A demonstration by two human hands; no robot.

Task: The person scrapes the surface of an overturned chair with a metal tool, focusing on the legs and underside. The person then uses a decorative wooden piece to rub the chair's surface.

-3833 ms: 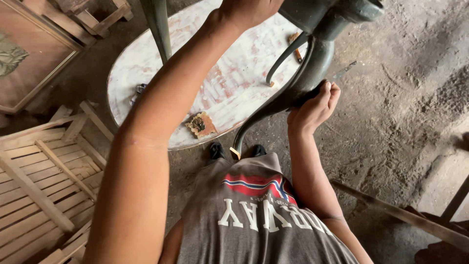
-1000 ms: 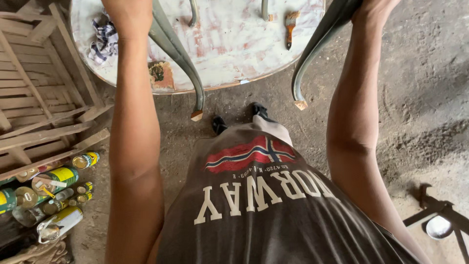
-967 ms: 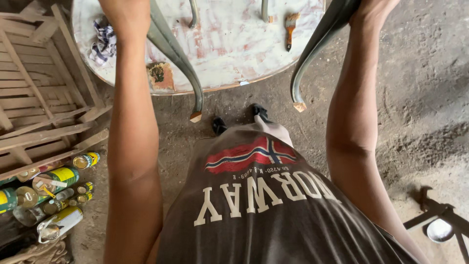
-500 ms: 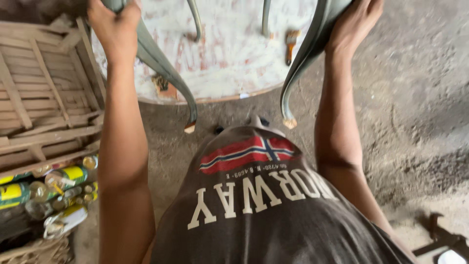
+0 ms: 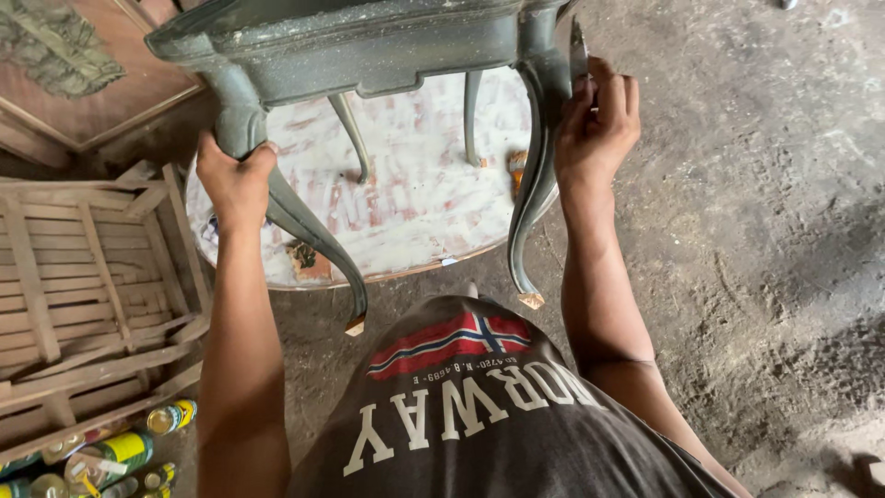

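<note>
Since half a second ago, the green chair [image 5: 369,46] has come up higher and closer to you, so now you can see its seat frame across the top of the frame, not just its legs.

Your left hand [image 5: 235,180] is curled shut around the top of the chair's front leg [image 5: 304,221] at the upper left of the frame. That leg curves down toward the middle and ends in a bare wood tip. Your right hand [image 5: 595,120] is at the upper right, with its fingers bent around the other front leg [image 5: 535,184] near the seat corner. It looks like it holds on, but you cannot see how tight.

You hold the chair in the air above a round white tabletop [image 5: 415,194] with smeared paint. Two more chair legs show behind, over the white top. A paintbrush [image 5: 516,171] lies on the tabletop just beside the right leg, and a small brown block [image 5: 304,258] sits near its lower left edge.

A wooden crate [image 5: 83,277] lies at the left of the frame. Some cans [image 5: 120,447] sit at the lower left corner. A brown framed panel [image 5: 83,74] is at the upper left. The floor [image 5: 756,231] is grey dirt.
</note>
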